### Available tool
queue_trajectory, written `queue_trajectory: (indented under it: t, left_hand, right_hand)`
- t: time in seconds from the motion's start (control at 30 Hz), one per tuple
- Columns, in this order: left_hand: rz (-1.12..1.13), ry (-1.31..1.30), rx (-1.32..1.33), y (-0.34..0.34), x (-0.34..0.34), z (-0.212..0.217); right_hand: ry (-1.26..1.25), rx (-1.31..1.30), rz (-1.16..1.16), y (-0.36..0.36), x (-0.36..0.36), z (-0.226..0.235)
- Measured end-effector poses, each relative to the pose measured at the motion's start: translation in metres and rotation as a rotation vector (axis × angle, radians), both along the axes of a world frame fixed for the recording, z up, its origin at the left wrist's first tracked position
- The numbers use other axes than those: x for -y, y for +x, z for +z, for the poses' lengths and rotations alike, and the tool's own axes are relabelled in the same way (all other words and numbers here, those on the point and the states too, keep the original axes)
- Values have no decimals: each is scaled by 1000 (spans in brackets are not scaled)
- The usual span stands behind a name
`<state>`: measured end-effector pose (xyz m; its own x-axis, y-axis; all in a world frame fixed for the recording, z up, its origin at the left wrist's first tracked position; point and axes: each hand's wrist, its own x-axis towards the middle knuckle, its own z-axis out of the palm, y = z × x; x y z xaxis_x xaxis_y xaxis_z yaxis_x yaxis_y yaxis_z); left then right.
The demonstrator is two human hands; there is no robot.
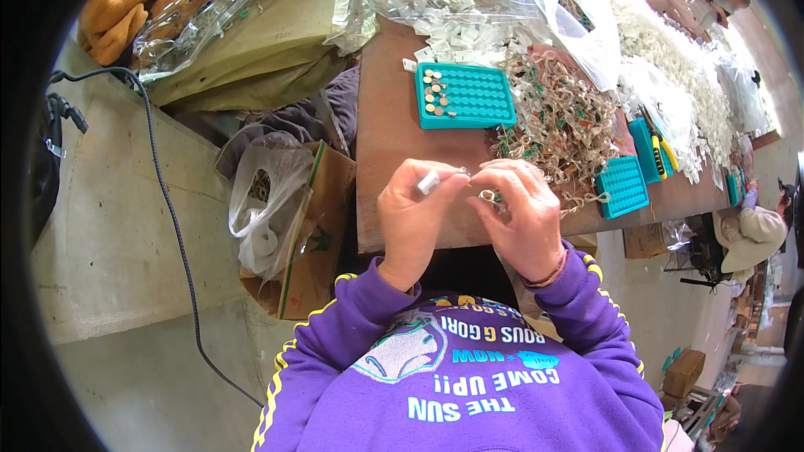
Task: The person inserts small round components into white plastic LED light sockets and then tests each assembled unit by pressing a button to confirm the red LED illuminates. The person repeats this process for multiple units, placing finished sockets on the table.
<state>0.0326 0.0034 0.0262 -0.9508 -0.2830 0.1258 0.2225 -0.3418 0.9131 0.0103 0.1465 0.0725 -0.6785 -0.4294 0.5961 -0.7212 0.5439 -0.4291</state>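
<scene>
Both hands are raised over the near edge of the brown table, fingertips almost meeting. My left hand [409, 213] is closed, with a small white plastic piece [428, 182] between its fingers. In a pinch, my right hand [529, 216] has a small looped strand [491, 197], part of it showing below the fingers. A tiny bit at the fingertips is too small to make out. Just beyond the hands lies a teal compartment tray [477, 100], with several round coin-like discs [433, 92] at its left side. Right of it spreads a tangled pile of looped strands [565, 117].
White plastic pieces [469, 33] are heaped at the back. A second teal tray [624, 187] and yellow-handled pliers [662, 157] lie to the right. A cardboard box [306, 234] with a plastic bag stands left of the table [389, 138]. A black cable [172, 218] hangs farther left. Other people work on the right.
</scene>
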Motion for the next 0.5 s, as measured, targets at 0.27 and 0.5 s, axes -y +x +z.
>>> queue_trajectory:
  t: [0.27, 0.5]
  left_hand:
    - [-223, 396, 252, -2, 5, -4]
    - [-436, 653, 281, -2, 10, -5]
  right_hand:
    - [-99, 283, -49, -4, -6, -17]
    - [-682, 939, 104, -7, -11, -24]
